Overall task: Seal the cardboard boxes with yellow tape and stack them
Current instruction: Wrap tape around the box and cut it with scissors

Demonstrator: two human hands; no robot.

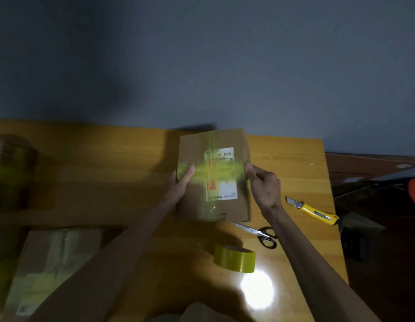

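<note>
Nearest, in the lower left of the frame, lies one cardboard box (50,263), blurred, with pale tape along its top. At the bottom centre a bright glare spot (257,289) shines off the wooden tabletop (109,159). Just above the glare stands one roll of yellow tape (234,261). A little farther up and to the right lies one pair of scissors (264,235) with black handles. Right of that, apart from it, is one yellow utility knife (313,211) with its blade pointing to the upper left.

Both arms reach up from the bottom edge to a second box (213,205) in the middle of the frame. The left hand (182,180) grips its left edge, thumb laid on the top face. The right hand (262,184) holds the right edge with curled fingers. Two strips of yellow tape (215,170) cross on this box, over one white label (228,189). I cannot tell whether the box rests on the tabletop or is lifted off it.

At the far left edge sits a third box (11,170), dark and blurred, with yellow tape on it. Behind everything rises a plain grey wall (202,66).
</note>
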